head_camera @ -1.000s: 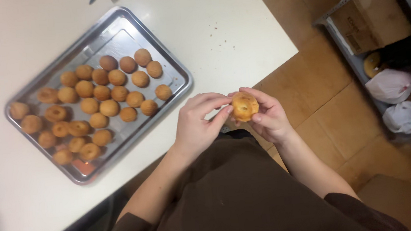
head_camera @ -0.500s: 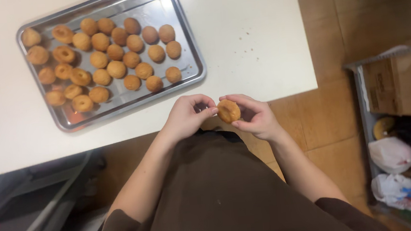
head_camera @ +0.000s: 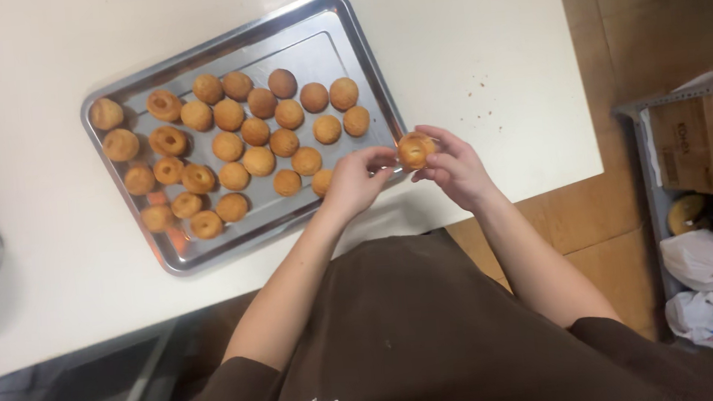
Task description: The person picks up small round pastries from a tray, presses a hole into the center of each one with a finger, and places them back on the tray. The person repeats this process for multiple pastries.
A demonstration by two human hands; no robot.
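Both hands meet just past the near right corner of the steel baking tray (head_camera: 319,23), over the white surface (head_camera: 480,35), with one small golden pastry shell (head_camera: 415,149) pinched between them. The right hand (head_camera: 455,169) cradles it from the side and below while the left hand (head_camera: 356,181) has its fingers (head_camera: 381,160) closed on the rim, working at the hollow in the top. I'd say a light grip serves best here: support the wall all round and press only at the centre, since a crisp shell cracks easily (a few crumbs already lie on the surface). The other baked rounds (head_camera: 255,132) sit in loose rows in the tray, some hollowed at the left end.
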